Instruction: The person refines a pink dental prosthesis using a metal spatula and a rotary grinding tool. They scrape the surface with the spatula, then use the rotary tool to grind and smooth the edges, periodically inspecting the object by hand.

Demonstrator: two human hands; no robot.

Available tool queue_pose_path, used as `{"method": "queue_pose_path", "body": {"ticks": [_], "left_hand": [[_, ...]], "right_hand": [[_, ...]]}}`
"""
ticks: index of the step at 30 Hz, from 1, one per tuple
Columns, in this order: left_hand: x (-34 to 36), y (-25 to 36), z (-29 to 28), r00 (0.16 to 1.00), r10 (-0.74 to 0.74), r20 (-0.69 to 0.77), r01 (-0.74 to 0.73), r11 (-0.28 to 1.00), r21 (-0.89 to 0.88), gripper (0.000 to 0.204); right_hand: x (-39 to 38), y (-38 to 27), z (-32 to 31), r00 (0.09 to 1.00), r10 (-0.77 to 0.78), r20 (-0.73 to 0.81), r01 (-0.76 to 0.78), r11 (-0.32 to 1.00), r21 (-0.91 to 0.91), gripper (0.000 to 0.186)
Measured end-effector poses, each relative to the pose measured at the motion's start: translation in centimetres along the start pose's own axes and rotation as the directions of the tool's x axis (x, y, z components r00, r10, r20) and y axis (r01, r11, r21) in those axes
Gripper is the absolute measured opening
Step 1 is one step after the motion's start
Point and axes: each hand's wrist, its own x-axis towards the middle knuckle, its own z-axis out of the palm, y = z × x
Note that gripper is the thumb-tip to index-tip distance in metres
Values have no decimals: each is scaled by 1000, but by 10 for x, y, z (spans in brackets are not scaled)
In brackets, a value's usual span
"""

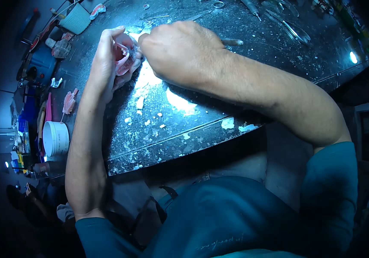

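My left hand (104,58) is curled around a pink, partly see-through piece (125,58), curved like a denture base, with a raised ragged rim. The fingers cup it from below, and the thumb is at its far side. My right hand (184,51) is closed in a fist, back upward, right beside the piece. Whatever the fist holds is hidden under it. A flat metal-looking tool end (232,42) shows past the wrist; I cannot tell whether it is held or lies on the bench.
White crumbs (140,102) litter the dark bench (128,137). A white tub (56,138) and a pink scrap (69,102) are left of my forearm. Farther off lie a light green textured block (75,19), scissors (203,15), a handpiece (251,8) and metal pliers-like tools (289,28).
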Motion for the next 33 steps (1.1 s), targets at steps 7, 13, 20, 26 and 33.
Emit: {"method": "queue_pose_path", "body": {"ticks": [7, 13, 20, 26, 33], "left_hand": [[2, 1, -6, 998, -23, 60, 25, 999, -36, 53], [4, -1, -5, 1000, -14, 8, 15, 998, -56, 49], [4, -3, -11, 994, 22, 108, -7, 991, -134, 48], [3, -3, -7, 989, 54, 137, -30, 985, -172, 53], [-2, -1, 8, 997, 71, -26, -76, 922, -379, 54]], "right_hand": [[0, -1, 7, 997, -34, -70, 34, 999, -3, 20], [2, -1, 6, 998, -43, -50, 42, 999, -25, 19], [6, 5, 5, 974, 186, 128, -220, 908, 357, 27], [11, 14, 21, 971, 226, 71, -228, 812, 537, 31], [22, 22, 9, 985, 169, 45, -165, 817, 553, 29]]}}
